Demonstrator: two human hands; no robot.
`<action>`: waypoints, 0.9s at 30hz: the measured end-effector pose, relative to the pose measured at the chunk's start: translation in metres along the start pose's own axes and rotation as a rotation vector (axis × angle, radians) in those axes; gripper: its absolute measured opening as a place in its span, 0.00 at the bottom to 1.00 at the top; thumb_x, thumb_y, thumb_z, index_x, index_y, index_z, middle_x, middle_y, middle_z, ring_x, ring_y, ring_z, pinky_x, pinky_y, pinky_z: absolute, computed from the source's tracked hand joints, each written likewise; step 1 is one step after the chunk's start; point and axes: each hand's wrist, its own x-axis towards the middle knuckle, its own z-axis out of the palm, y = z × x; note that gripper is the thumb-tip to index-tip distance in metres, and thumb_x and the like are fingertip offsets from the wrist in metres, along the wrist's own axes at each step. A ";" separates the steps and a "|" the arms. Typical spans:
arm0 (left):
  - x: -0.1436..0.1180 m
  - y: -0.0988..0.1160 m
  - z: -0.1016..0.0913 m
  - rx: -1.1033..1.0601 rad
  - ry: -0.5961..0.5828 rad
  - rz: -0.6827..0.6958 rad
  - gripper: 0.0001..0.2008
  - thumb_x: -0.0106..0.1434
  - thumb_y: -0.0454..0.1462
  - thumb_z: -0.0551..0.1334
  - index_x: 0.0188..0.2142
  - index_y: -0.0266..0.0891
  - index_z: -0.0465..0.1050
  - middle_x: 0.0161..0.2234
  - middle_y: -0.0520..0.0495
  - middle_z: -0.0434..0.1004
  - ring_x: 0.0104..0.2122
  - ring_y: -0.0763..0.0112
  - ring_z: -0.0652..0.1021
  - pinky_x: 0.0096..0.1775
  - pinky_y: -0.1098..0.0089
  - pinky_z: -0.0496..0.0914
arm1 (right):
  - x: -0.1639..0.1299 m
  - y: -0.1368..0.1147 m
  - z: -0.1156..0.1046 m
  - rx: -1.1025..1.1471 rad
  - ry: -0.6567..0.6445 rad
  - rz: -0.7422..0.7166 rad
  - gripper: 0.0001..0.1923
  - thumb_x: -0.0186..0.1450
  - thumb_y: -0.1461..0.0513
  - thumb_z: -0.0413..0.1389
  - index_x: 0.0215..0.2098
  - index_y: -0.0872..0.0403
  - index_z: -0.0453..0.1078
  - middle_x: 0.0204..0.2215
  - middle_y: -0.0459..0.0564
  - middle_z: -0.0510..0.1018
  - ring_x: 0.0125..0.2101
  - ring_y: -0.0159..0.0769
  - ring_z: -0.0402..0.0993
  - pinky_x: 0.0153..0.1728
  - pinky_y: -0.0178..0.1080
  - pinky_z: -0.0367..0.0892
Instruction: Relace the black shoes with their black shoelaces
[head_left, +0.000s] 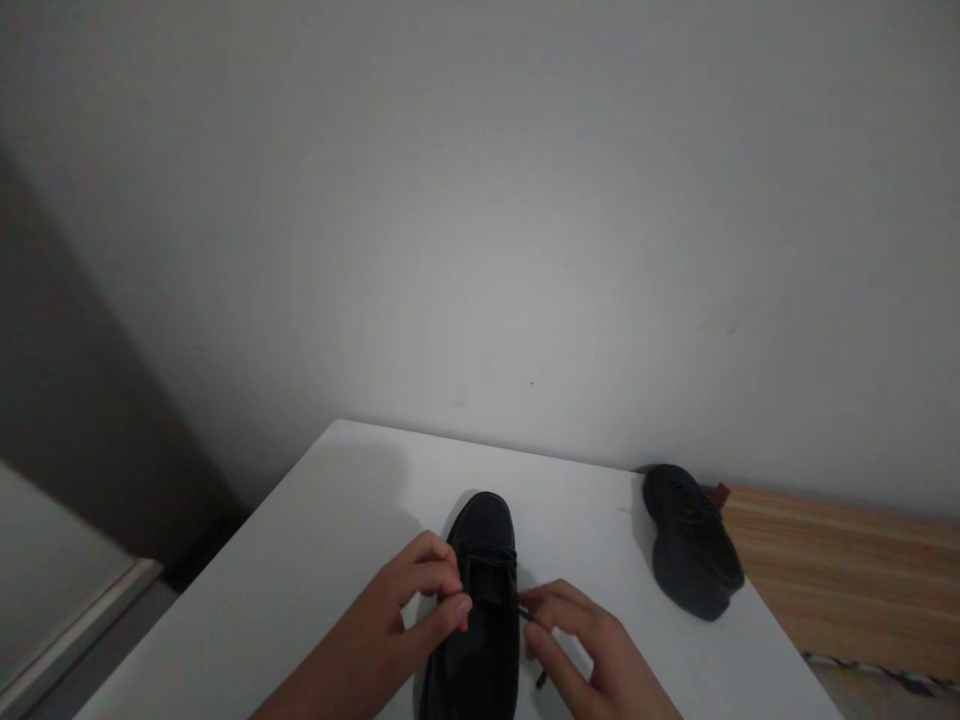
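Note:
A black shoe (pixel 484 525) lies on the white table with its toe toward the wall and its opening toward me. At the shoe's left side my left hand (pixel 416 605) is closed in a pinch above the opening; what its fingertips hold, if anything, is too small to make out. My right hand (pixel 581 640), beside the shoe's right edge, pinches a thin black shoelace (pixel 527 614) between thumb and fingers. A dark lace end (pixel 541 680) hangs below that hand. The shoe's heel runs out of the frame at the bottom.
A second black lace-up shoe (pixel 694 540) sits at the right edge of the white table (pixel 337 500). Behind the table stands a pale wall (pixel 510 250). To the right is a wood-grain surface (pixel 847 570), with a small reddish-brown piece (pixel 721 494) near the second shoe.

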 end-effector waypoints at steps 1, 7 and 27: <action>0.000 0.003 -0.001 -0.003 -0.012 0.006 0.13 0.67 0.43 0.60 0.27 0.42 0.74 0.35 0.49 0.73 0.38 0.65 0.76 0.44 0.67 0.68 | 0.000 -0.004 -0.003 -0.018 -0.003 0.031 0.18 0.72 0.53 0.52 0.28 0.50 0.74 0.32 0.50 0.82 0.35 0.41 0.80 0.39 0.37 0.73; 0.010 0.008 0.005 -0.266 -0.089 0.025 0.16 0.67 0.44 0.59 0.28 0.38 0.78 0.34 0.46 0.80 0.36 0.65 0.77 0.38 0.69 0.68 | 0.013 -0.024 0.000 0.108 -0.011 0.021 0.17 0.73 0.54 0.49 0.32 0.52 0.73 0.29 0.46 0.79 0.32 0.36 0.75 0.34 0.33 0.68; 0.041 0.012 0.008 -0.426 -0.228 -0.004 0.15 0.64 0.45 0.62 0.30 0.36 0.80 0.24 0.52 0.73 0.25 0.73 0.71 0.32 0.72 0.66 | 0.049 0.003 0.022 0.447 0.044 0.031 0.11 0.67 0.59 0.56 0.46 0.51 0.77 0.30 0.46 0.78 0.33 0.38 0.73 0.40 0.41 0.67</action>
